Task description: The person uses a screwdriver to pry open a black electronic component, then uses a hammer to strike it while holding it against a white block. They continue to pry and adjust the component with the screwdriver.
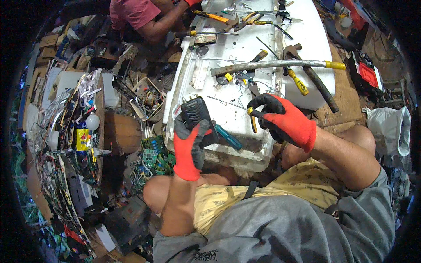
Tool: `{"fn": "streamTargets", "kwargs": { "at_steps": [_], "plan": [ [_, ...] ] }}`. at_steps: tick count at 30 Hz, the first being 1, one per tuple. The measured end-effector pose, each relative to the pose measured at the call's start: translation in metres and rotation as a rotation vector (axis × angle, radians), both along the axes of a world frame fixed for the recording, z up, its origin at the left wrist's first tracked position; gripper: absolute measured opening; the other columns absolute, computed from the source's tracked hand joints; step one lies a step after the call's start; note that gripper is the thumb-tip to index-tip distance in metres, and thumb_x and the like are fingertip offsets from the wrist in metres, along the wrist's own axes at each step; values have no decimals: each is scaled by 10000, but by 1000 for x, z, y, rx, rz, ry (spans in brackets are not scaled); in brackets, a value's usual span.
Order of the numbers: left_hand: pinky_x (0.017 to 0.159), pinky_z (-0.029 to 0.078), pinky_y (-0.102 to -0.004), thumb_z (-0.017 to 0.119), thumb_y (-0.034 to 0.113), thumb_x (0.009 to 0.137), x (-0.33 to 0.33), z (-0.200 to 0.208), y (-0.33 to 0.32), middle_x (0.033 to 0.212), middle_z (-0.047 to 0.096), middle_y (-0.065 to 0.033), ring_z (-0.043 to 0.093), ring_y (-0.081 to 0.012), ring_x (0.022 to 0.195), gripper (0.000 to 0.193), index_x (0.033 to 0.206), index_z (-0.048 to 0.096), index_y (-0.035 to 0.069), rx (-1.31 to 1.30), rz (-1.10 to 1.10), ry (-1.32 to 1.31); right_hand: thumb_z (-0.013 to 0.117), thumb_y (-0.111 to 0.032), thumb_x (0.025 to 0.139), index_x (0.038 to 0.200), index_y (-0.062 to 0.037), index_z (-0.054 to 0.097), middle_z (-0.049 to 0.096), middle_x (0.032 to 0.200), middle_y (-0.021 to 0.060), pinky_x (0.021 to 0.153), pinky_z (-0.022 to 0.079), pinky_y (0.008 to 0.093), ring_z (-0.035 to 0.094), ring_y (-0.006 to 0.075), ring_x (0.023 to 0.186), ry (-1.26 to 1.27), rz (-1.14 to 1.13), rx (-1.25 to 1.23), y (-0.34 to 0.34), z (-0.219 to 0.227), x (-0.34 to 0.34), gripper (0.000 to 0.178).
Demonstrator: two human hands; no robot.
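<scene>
My left hand (pixel 189 147), in a red and dark grey glove, grips a black ribbed power adapter (pixel 196 112) with its metal prongs upward. In my gloved right hand (pixel 287 122) is a screwdriver (pixel 255 112) with a yellow and black handle, held between the fingers. Its long thin shaft points left toward the adapter, with the tip apparently apart from it. Beside my left hand, a teal-handled screwdriver (pixel 229 137) lies on the white panel (pixel 206 151). Below my right hand, a tool with an orange and black handle (pixel 254 126) is partly hidden.
A hammer (pixel 313 79), a grey tube with a yellow end (pixel 276 64), a yellow-handled screwdriver (pixel 298 82) and pliers (pixel 253 19) lie farther up. Green circuit boards (pixel 155 153) and cable scrap (pixel 66 175) crowd the left. Another person's arm (pixel 162 26) is at the far side.
</scene>
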State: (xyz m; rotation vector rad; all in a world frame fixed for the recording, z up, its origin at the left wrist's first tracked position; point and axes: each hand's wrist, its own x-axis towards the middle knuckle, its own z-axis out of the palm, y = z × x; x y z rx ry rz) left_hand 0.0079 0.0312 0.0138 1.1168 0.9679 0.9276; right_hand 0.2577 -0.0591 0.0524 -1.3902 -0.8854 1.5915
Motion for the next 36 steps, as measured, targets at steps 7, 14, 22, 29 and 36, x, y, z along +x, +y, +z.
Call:
{"fn": "streamTargets", "kwargs": {
  "at_steps": [7, 14, 22, 29, 36],
  "plan": [
    [816, 584, -391, 598, 142, 904, -10, 5, 6, 1162, 647, -125, 674, -295, 1003, 486, 1365, 494, 33, -105, -70, -238, 567, -91, 897, 1170, -92, 615, 569, 758, -7, 555, 409, 250, 487, 61, 649, -2, 13, 205, -2, -22, -4, 277],
    [734, 576, -342, 611, 186, 944, -17, 8, 8, 1132, 664, -104, 671, -213, 896, 442, 1364, 515, 85, -244, -109, -452, 530, -32, 877, 1264, -33, 566, 593, 984, -5, 688, 417, 226, 486, 51, 796, -2, 139, 171, -15, 1, -7, 389],
    [658, 549, -262, 631, 181, 954, -21, 4, 12, 1121, 672, -71, 650, -128, 802, 444, 1375, 517, 98, -218, -48, -411, 569, -77, 880, 1210, -61, 590, 625, 841, 49, 679, 479, 281, 556, 99, 753, -24, 85, 308, -25, 4, -13, 332],
    [666, 545, -254, 634, 108, 942, -17, 10, 8, 1148, 658, -57, 637, -110, 816, 434, 1361, 522, 88, -196, -103, -415, 572, -76, 885, 1200, -52, 596, 627, 845, 45, 678, 476, 291, 547, 102, 748, -23, 79, 257, -28, 9, -13, 317],
    [667, 543, -258, 665, 127, 917, -16, 13, 6, 1131, 663, -51, 633, -121, 813, 443, 1336, 533, 76, -165, -68, -347, 535, -53, 890, 1248, -38, 581, 621, 893, 25, 670, 448, 255, 523, 81, 745, -1, 122, 206, -28, 17, -9, 361]
  ]
}}
